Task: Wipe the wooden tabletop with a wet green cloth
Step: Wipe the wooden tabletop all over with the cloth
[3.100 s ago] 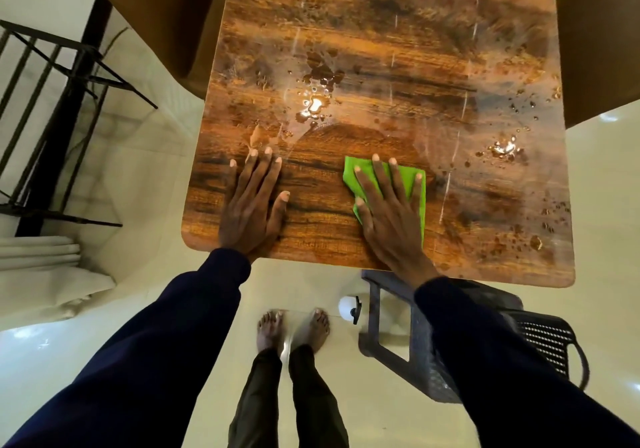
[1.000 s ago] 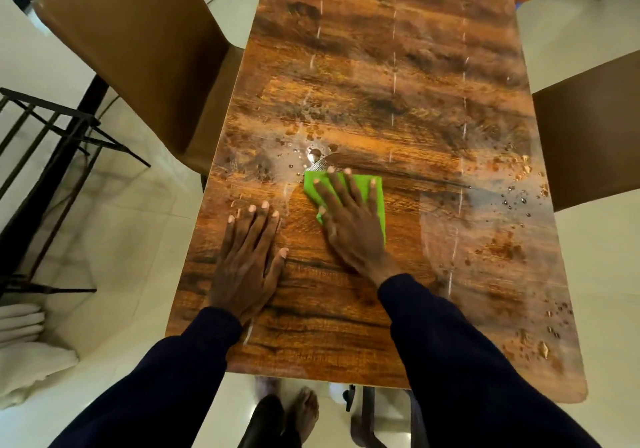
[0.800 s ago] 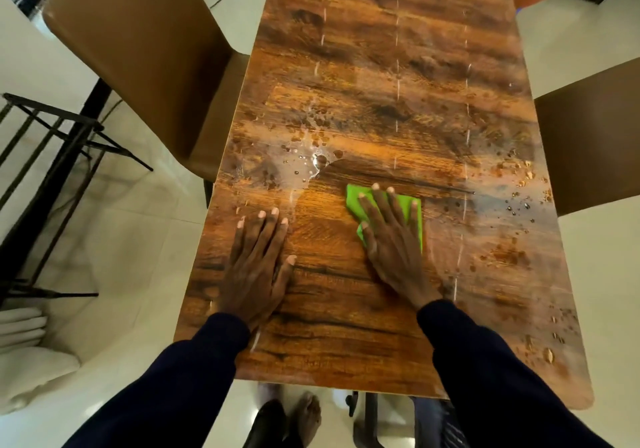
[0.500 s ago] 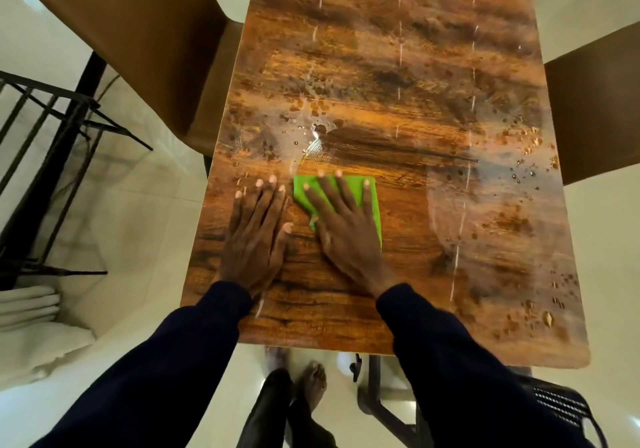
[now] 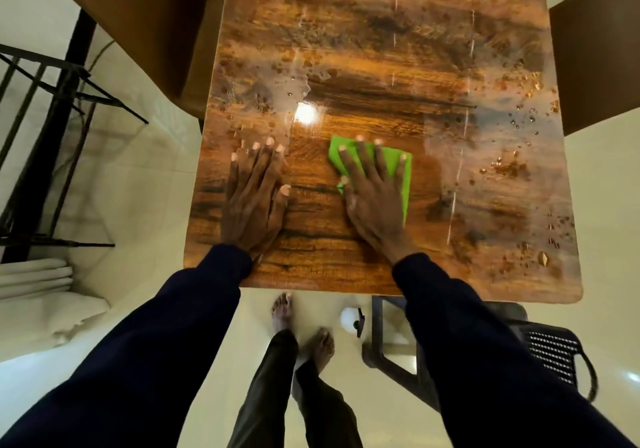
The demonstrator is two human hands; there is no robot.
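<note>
1. Right hand [image 5: 375, 198] lies flat, fingers spread, pressing the green cloth [image 5: 398, 167] onto the desk [image 5: 381, 49] — nothing pinched.
2. Left hand [image 5: 254, 198] flat, empty, bracing.
3. Unwiped droplets [image 5: 519, 167] lie rightward — nearer the right hand.

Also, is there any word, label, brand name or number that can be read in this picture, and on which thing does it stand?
None: no readable text shows anywhere in this view.
Folded green cloth under the right hand: plain, no label visible.
Glossy wooden tabletop: only wood grain, water drops and light reflections.
Small white round object on the floor below the table edge: no print can be made out.
</note>
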